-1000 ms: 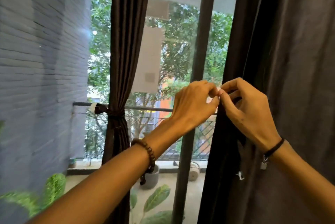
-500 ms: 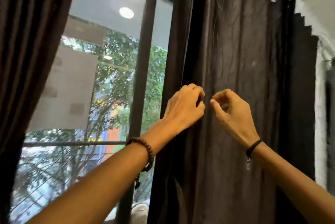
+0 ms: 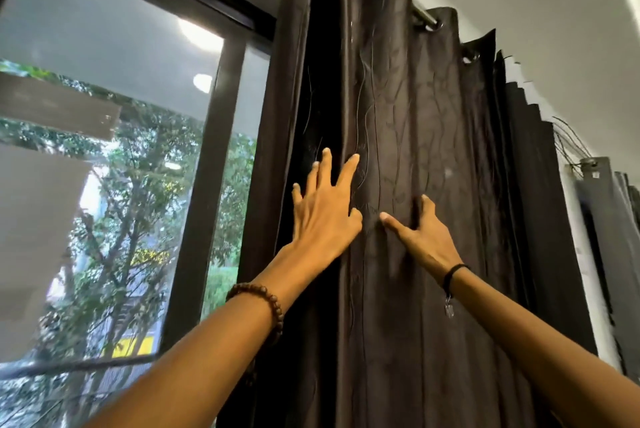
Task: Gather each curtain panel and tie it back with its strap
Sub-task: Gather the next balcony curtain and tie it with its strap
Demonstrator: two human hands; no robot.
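Left hand (image 3: 325, 213) spread flat on curtain (image 3: 433, 109); right hand (image 3: 424, 240) half in a fold, grip unclear. It looks soft, light, slick: we'd bunch pleats mid-height.

Left hand (image 3: 325, 219) and right hand (image 3: 422, 240) press side by side on the dark curtain panel (image 3: 443, 109).

No readable text, label or number shows anywhere here.
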